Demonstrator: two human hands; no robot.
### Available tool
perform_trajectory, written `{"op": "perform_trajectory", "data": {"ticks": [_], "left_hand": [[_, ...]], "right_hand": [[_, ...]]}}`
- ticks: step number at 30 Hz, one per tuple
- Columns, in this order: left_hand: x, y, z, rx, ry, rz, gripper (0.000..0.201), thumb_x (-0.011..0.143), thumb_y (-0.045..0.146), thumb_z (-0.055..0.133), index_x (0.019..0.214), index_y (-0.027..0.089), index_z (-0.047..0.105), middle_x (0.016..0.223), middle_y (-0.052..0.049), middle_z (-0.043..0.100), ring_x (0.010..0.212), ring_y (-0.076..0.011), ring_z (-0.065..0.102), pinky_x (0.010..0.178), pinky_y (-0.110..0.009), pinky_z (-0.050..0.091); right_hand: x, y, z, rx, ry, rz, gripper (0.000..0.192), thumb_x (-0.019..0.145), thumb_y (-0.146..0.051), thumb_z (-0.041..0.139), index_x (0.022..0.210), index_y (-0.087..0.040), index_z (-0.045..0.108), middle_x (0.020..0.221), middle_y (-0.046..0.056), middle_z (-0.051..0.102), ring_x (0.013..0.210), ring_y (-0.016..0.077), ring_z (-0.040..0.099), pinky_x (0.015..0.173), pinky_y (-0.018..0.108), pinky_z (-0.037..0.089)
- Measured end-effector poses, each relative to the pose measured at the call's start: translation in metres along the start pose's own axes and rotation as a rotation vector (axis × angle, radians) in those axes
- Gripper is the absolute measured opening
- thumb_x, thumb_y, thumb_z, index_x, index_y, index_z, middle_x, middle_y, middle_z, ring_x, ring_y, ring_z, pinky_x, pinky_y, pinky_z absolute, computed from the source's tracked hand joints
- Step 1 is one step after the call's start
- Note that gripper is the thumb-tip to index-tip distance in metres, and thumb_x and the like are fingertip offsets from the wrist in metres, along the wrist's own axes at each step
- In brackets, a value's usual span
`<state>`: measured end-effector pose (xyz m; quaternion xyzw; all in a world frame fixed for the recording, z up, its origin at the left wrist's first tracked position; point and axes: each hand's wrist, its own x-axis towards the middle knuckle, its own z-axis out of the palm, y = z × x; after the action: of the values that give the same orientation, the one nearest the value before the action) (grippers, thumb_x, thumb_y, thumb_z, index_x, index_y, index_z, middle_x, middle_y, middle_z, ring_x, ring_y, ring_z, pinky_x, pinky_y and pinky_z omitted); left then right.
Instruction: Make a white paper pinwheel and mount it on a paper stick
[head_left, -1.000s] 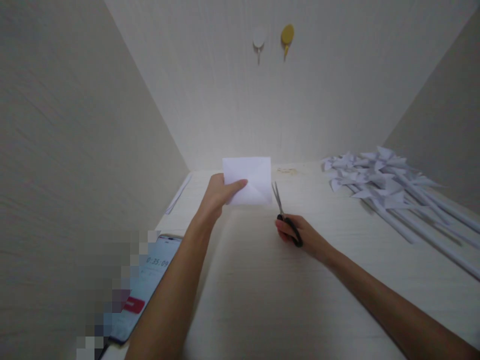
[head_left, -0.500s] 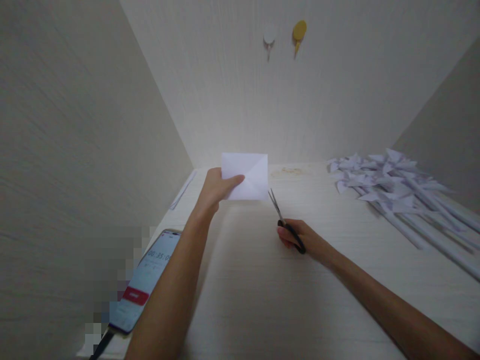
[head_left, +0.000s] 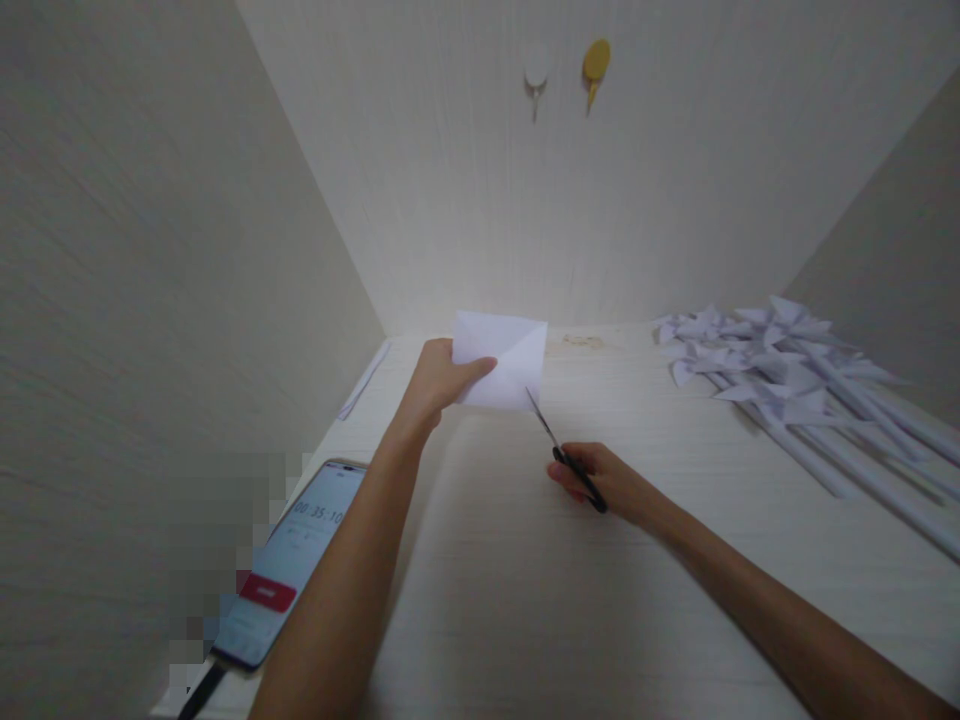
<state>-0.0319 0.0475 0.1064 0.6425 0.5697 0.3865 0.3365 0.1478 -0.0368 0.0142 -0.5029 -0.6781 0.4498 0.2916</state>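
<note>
Held up near the back wall is a square sheet of white paper point(head_left: 514, 345) with faint diagonal creases. My left hand point(head_left: 442, 378) grips its left side, thumb on the front and fingers hidden behind. Black-handled scissors point(head_left: 559, 452) are in my right hand point(head_left: 589, 472), with fingers wrapped round the handles. Their blades point up and left and overlap the paper's lower right part; I cannot tell how far the paper lies between them.
Several white paper pinwheels point(head_left: 787, 400) on paper sticks lie at the right. A phone point(head_left: 300, 560) showing a timer, with a cable, rests at the left by a folded paper strip point(head_left: 365, 380). A white hook point(head_left: 536, 75) and a yellow hook point(head_left: 596, 62) are on the wall.
The paper has shifted slightly right and tilted. The scissors have moved left, from beside the paper to over its lower right part, and their blades look closer together.
</note>
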Motion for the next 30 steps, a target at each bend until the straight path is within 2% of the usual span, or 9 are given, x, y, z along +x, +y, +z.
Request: {"op": "perform_trajectory", "data": {"ticks": [16, 30], "left_hand": [[-0.0011, 0.0011, -0.0002, 0.034, -0.005, 0.009, 0.026, 0.054, 0.031, 0.063, 0.067, 0.009, 0.06, 0.066, -0.005, 0.06, 0.056, -0.012, 0.051, 0.046, -0.02, 0.037], [-0.0033, 0.0046, -0.0014, 0.064, -0.015, 0.006, 0.028, 0.053, 0.032, 0.062, 0.07, 0.009, 0.06, 0.068, -0.006, 0.061, 0.06, -0.0143, 0.054, 0.048, -0.022, 0.039]], "right_hand": [[0.0003, -0.0008, 0.0005, -0.032, 0.004, 0.003, 0.04, 0.073, -0.053, 0.046, 0.055, -0.018, 0.038, 0.05, -0.004, 0.036, 0.045, 0.0075, 0.034, 0.043, 0.023, 0.025], [0.0002, 0.0001, 0.0007, -0.05, -0.001, 0.009, 0.042, 0.073, -0.054, 0.046, 0.054, -0.018, 0.037, 0.049, -0.004, 0.036, 0.045, 0.0073, 0.034, 0.043, 0.023, 0.024]]}}
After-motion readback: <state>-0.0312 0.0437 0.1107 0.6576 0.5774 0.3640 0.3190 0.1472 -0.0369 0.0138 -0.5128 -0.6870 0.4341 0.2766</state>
